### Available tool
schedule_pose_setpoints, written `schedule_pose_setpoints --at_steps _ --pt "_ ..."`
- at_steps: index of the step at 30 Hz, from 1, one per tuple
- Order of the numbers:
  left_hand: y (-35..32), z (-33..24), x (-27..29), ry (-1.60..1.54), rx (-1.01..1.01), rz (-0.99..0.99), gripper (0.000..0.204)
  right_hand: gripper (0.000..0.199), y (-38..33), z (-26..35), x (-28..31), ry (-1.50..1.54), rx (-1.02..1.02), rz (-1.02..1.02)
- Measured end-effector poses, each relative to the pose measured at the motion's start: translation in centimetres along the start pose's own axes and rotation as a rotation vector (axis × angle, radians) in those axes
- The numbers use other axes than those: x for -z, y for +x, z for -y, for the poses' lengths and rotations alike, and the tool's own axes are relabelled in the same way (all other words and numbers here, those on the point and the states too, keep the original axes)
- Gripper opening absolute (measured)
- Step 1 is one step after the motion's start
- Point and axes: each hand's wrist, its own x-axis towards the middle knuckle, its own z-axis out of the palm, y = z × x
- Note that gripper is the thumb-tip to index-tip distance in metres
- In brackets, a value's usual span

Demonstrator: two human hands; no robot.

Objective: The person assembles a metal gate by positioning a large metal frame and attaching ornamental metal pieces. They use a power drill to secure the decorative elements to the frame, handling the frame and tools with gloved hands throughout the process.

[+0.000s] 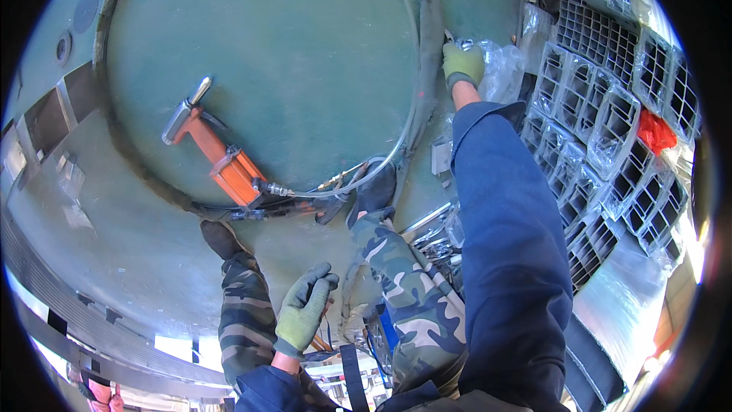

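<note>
My right hand (463, 65), in a yellow-green glove, is stretched far forward beside a clear plastic bag (502, 72). Its fingers are curled, with small shiny bits at their tips, and what they hold is hidden. Low in the view, above my legs, my left hand (301, 317) wears a matching glove with grey fingertips. The thumb and fingers are drawn together; I cannot make out anything between them. An orange air-powered rivet gun (221, 156) with a silver nose lies on the green floor ahead, joined to a clear hose (408, 126).
Stacked grid-like metal frames (587, 99), some wrapped in plastic, fill the right side, with a red piece (656, 132) among them. A dark hose (114, 118) loops widely across the green surface (282, 38). Metal strips (436, 233) lie beside my camouflage-covered leg (415, 282).
</note>
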Motion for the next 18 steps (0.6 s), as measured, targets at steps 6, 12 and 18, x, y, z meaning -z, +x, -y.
schedule_pose_setpoints --at_steps 6,12,18 --pt "-0.4 0.5 -0.2 -0.027 -0.048 0.042 0.042 0.037 -2.6 -2.8 0.7 0.739 -0.145 0.03" --pt "-0.4 -1.5 0.0 -0.033 -0.36 0.009 0.063 0.027 -17.8 -0.1 7.9 0.8 0.058 0.151" --pt "-3.3 -11.0 -1.2 -0.091 -0.743 0.126 0.099 0.049 -37.0 5.5 22.0 0.704 0.327 0.554"
